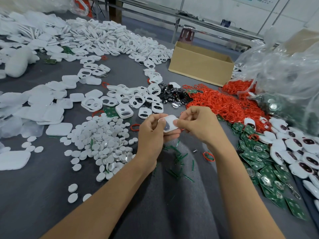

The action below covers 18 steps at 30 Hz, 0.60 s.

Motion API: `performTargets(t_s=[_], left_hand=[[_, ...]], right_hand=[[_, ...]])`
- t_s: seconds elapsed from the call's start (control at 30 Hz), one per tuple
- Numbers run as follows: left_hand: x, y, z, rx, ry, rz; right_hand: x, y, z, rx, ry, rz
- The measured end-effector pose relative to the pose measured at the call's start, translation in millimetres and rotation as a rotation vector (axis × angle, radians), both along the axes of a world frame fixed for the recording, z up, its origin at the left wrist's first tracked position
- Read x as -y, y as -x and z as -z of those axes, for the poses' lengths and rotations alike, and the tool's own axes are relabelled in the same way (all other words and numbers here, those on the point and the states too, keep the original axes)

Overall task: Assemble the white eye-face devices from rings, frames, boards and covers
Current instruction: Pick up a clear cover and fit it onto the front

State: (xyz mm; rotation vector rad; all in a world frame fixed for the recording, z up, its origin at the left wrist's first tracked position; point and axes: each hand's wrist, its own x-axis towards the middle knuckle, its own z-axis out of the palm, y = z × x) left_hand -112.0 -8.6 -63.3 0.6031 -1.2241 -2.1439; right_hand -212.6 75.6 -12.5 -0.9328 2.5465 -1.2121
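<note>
I am watching both hands gripping one white device (170,124) between them, well in front of the cardboard box (200,66), over the grey table (51,195). The left hand (151,133) is curling its fingers round the device's left edge, and the right hand (198,125) is pinching its right corner. Red rings (219,102) are lying heaped just in front of the box, with black eye pieces (172,96) touching their left side. White frames (124,102) are spreading out left of the box. White discs (103,140) are piling up farther in front of the box than the frames, and green boards (259,157) are lying in front of the box, off to its right.
</note>
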Motion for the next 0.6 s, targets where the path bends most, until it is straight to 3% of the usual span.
performTargets(t_s=[0.33,0.6], left_hand=[[0,-1,-2,-0.036,-0.019,0.097],[-4,-2,-1,-0.062,0.048,0.134]], right_hand=[[-2,4,0,0.096,-0.005,-0.02],[-12,3,-7,0.254,0.128,-0.048]])
